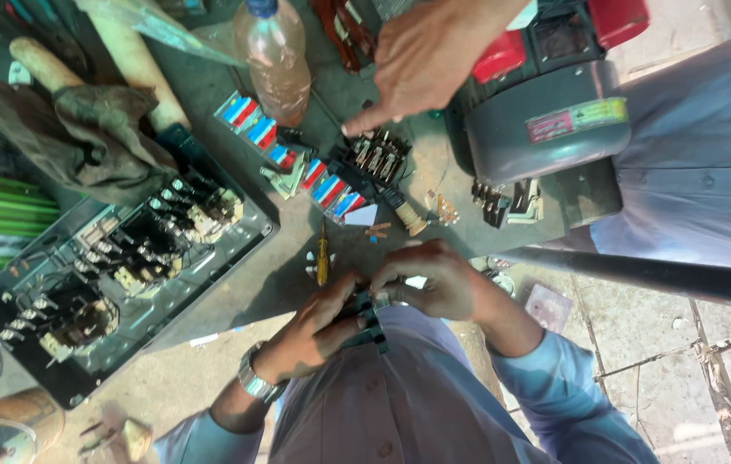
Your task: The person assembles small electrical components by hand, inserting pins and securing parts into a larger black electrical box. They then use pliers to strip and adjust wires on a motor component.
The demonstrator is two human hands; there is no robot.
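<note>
My left hand (314,331), with a metal watch on its wrist, and my right hand (434,279) meet close to my chest. Both are closed on a small dark electrical part (371,316) held between their fingers; most of it is hidden. Just beyond my left hand, a yellow-handled screwdriver (322,258) lies on the bench. Another person's hand (426,60) reaches in from the top, its forefinger pointing down at a black contactor block (376,156) with metal terminals.
A dark open panel box (249,245) holding several contactors lies at the left. Nearby are coloured contactor tops (258,129), a plastic bottle (275,60), a dirty cloth (91,137) and a grey motor (546,129). A dark pipe (640,277) crosses at the right.
</note>
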